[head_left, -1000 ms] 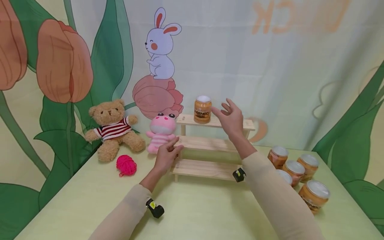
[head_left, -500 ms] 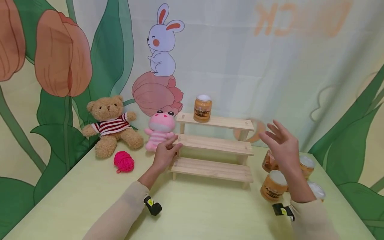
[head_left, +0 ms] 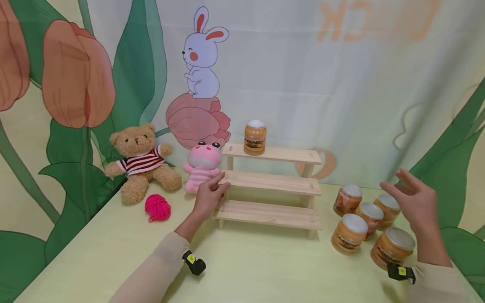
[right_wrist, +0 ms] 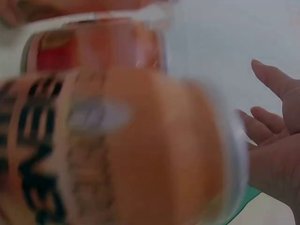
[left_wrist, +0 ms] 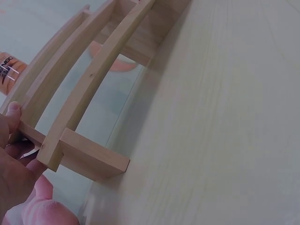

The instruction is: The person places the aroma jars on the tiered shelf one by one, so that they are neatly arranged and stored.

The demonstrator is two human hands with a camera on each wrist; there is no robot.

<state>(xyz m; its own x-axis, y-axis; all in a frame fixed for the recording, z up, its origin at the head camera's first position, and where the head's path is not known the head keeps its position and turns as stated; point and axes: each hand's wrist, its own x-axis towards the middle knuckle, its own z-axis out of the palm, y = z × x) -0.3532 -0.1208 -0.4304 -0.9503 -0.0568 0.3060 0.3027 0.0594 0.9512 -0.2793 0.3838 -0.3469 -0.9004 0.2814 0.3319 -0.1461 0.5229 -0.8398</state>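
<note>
A three-tier wooden step shelf (head_left: 270,182) stands mid-table, with one jar (head_left: 255,138) of orange-brown contents and a white lid on the left of its top tier. My left hand (head_left: 207,198) grips the shelf's left side at the middle tier; in the left wrist view the thumb lies on a board and the fingers curl round the side piece (left_wrist: 33,133). On the right, my right hand (head_left: 418,207) is held over the outer side of several similar jars (head_left: 349,236), fingers spread and nothing in them. A blurred jar (right_wrist: 154,145) fills much of the right wrist view beside that hand.
Left of the shelf sit a pink plush toy (head_left: 202,162) and a teddy bear (head_left: 142,158) in a striped shirt. A ball of pink yarn (head_left: 157,208) lies before the bear. A printed curtain (head_left: 288,75) hangs behind the table (head_left: 246,269).
My right hand has moved from beside the jar on the top tier, out rightward and down to the group of jars. My left hand keeps its grip on the shelf.
</note>
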